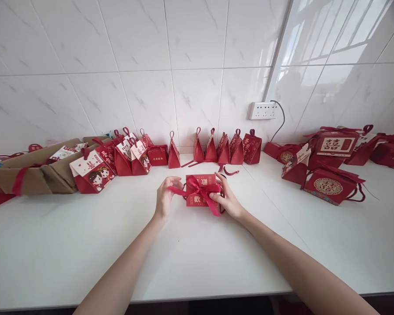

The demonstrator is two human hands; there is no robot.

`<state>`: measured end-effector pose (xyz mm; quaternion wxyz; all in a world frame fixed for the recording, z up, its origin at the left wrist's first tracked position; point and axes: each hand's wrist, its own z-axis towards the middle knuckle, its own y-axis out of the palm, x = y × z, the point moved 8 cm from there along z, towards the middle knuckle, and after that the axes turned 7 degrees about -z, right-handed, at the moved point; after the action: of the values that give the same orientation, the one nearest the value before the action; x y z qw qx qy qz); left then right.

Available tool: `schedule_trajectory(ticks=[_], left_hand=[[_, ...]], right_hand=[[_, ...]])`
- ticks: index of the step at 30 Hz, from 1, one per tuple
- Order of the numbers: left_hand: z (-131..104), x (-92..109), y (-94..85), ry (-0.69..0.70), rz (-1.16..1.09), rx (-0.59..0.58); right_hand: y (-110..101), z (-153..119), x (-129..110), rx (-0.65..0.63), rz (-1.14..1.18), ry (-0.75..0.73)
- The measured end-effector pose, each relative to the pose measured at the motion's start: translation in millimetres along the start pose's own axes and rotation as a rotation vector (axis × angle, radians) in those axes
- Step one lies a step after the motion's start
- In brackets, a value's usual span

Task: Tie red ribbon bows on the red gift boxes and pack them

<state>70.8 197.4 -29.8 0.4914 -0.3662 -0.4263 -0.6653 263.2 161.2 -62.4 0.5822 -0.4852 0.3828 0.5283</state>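
Note:
A red gift box [193, 201] with pale characters lies on the white table in the middle of the head view. Around it runs a red ribbon [198, 189] tied in a bow on top. My left hand [166, 194] is at the box's left side, its fingers closed on the left end of the ribbon. On the right side, my right hand [228, 199] grips the box, thumb on the front near the bow and fingers behind the far edge. Dark red cord handles show at both ends of the box.
Small red boxes [223, 149] stand along the tiled wall. A cardboard box [29, 180] and more red boxes are at left; others [330, 186] crowd the right. Loose ribbon pieces [231, 172] lie behind my right hand. A power strip [262, 110] is on the wall.

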Motion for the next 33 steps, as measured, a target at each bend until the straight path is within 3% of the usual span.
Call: schedule_trajectory(ticks=[7, 10, 21, 27, 33], left_hand=[[-10, 6, 18.1, -0.116, 0.221, -0.186], [-14, 11, 26.1, -0.116, 0.205, -0.271], [-15, 14, 25.2, -0.142, 0.275, -0.24], [-21, 4, 36.4, -0.344, 0.201, -0.419], [-28, -3, 41.5, -0.405, 0.27, -0.53]], right_hand=[[-1, 2, 5, 0.005, 0.057, 0.032], [-2, 2, 5, 0.019, 0.041, 0.03], [-1, 3, 6, 0.003, -0.002, 0.017], [0, 3, 4, -0.009, 0.0, 0.005], [0, 2, 1, 0.002, -0.003, -0.002]])
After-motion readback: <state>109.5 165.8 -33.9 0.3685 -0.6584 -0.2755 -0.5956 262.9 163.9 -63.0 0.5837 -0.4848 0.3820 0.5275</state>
